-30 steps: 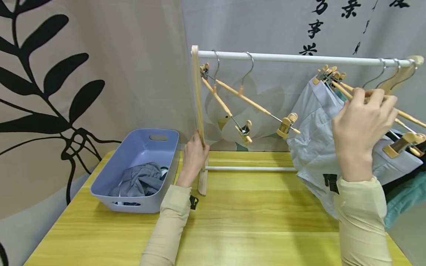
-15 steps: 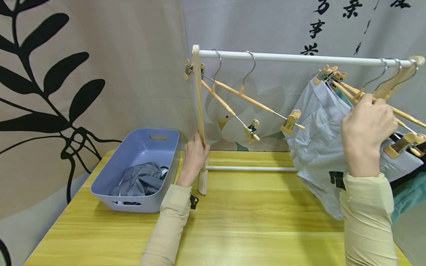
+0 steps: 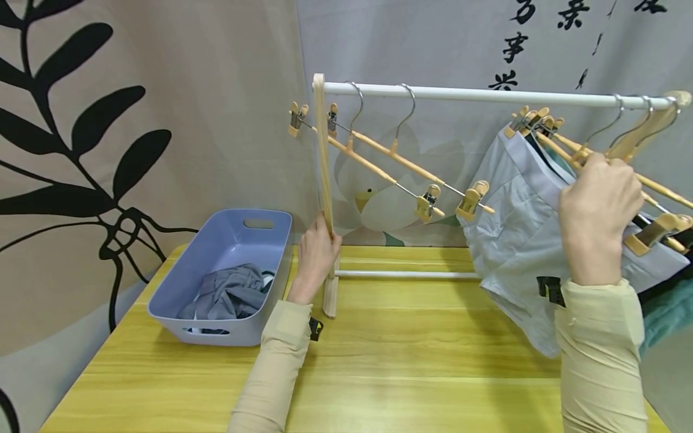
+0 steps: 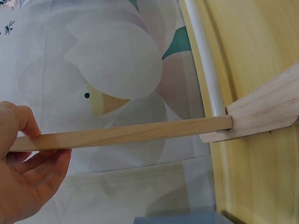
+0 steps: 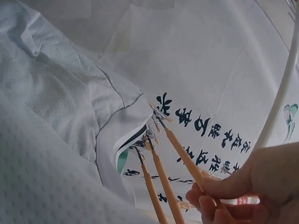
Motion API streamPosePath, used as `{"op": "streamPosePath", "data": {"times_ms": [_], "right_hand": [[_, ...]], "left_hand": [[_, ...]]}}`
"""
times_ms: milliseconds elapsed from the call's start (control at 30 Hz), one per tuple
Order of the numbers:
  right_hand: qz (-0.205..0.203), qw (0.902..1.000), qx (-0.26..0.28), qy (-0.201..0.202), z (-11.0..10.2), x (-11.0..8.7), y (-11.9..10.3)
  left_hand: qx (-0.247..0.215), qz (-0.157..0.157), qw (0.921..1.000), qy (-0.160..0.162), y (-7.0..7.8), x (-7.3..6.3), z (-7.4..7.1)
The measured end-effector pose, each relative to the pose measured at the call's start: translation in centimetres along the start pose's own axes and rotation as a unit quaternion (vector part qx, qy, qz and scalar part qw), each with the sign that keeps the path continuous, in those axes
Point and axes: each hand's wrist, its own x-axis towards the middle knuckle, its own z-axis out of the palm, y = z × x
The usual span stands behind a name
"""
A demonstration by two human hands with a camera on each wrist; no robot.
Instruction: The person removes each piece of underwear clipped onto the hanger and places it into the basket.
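Three black characters (image 3: 514,45) run down the curtain (image 3: 411,36) in a column, and I read them as 万, 事, 兴, the last meeting the rail (image 3: 433,92) at its foot. To their right I make out 亲; another, farther right, is cut off at the top. From my right wrist, more columns show turned round, and I can't read most of them surely.

Below the writing, my right hand (image 3: 598,210) pinches a hanger (image 5: 184,156) by its wooden bar, thumb on one side and fingers curled on the other, just beside the neck of the hook. My grip sits between its two clips: one up and away to the left, the other (image 3: 657,233) lower to the right. A pale garment (image 3: 514,240) hangs from them, its waistband passing behind my hand. Black and teal cloth (image 3: 668,319) hangs close behind it, and the hook rests on the rail near its right end.

My left hand (image 3: 314,258) grips the post (image 3: 323,162) at the rack's left end. Two other hangers (image 3: 411,165) hang near that post. To its left, on the table (image 3: 411,349), a blue basket (image 3: 243,338) holds crumpled grey cloth (image 3: 230,291).
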Motion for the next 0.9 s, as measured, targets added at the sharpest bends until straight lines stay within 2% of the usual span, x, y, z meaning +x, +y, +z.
{"op": "streamPosePath", "data": {"times_ms": [233,567,900], "right_hand": [[-0.002,1.0,0.009,0.002,-0.5,0.0,-0.1],[-0.015,0.9981,0.039,0.046,-0.9,-0.8,-0.3],[-0.029,0.996,0.052,0.067,-0.9,-1.6,-0.7]], "left_hand": [[-0.003,0.0,1.0,0.0,0.0,-0.1,0.0],[-0.001,0.003,1.0,0.004,0.0,-0.1,0.0],[-0.001,0.01,0.9999,0.005,0.0,-0.2,-0.1]]}}
